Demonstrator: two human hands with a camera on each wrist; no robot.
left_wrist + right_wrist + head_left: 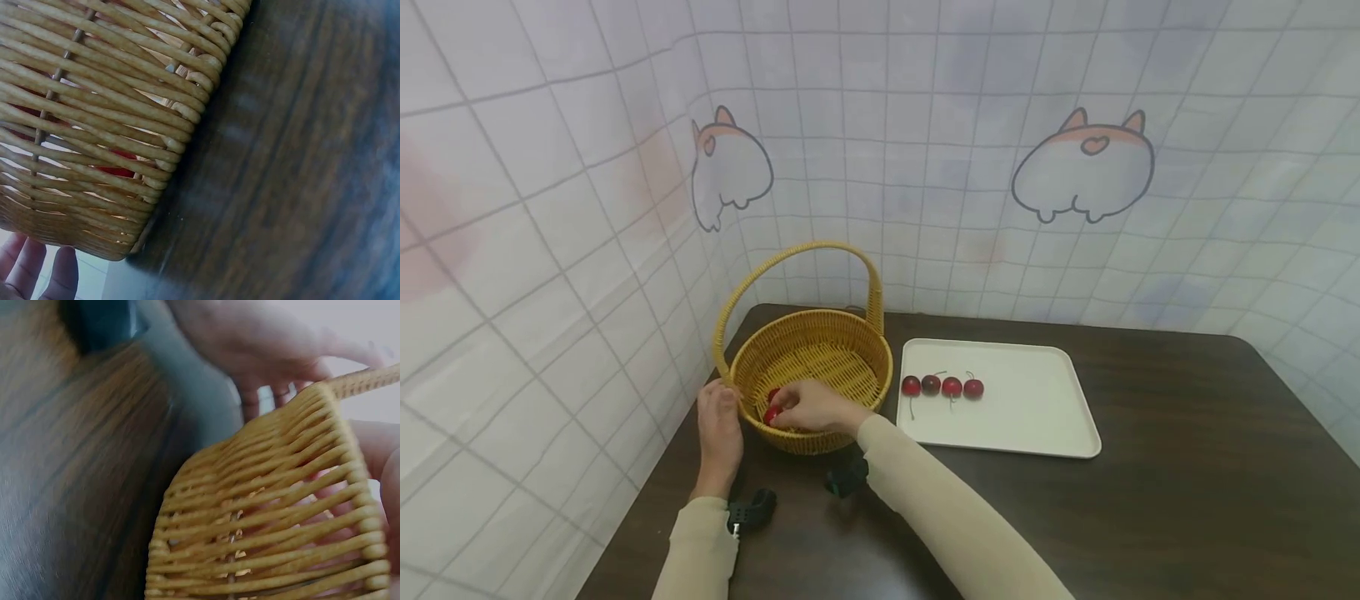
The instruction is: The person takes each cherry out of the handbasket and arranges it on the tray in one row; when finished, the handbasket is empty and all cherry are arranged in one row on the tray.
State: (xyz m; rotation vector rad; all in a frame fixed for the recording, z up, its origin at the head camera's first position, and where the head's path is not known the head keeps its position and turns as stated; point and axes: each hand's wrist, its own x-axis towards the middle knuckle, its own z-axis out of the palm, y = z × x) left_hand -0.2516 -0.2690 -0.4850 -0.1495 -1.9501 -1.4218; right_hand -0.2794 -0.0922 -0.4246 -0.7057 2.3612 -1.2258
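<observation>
A yellow wicker basket (808, 442) with a tall arched handle (808, 246) stands at the left of the table. My left hand (720, 429) holds its left rim beside the handle's foot; in the left wrist view, fingers (62, 275) lie along the basket's outer side. Inside the basket, my right hand (816, 406) pinches a red cherry (771, 415) near the front left wall. Another cherry (773, 394) shows just behind it, partly hidden by the fingers. Through the weave in the left wrist view, a red patch (119, 165) is visible.
Right of the basket lies a white rectangular tray (1030, 408). Several cherries with stems, one of them the dark red cherry (973, 388), sit in a row on its left half. A dark wooden table (1187, 467) carries everything, with a printed curtain (925, 208) behind.
</observation>
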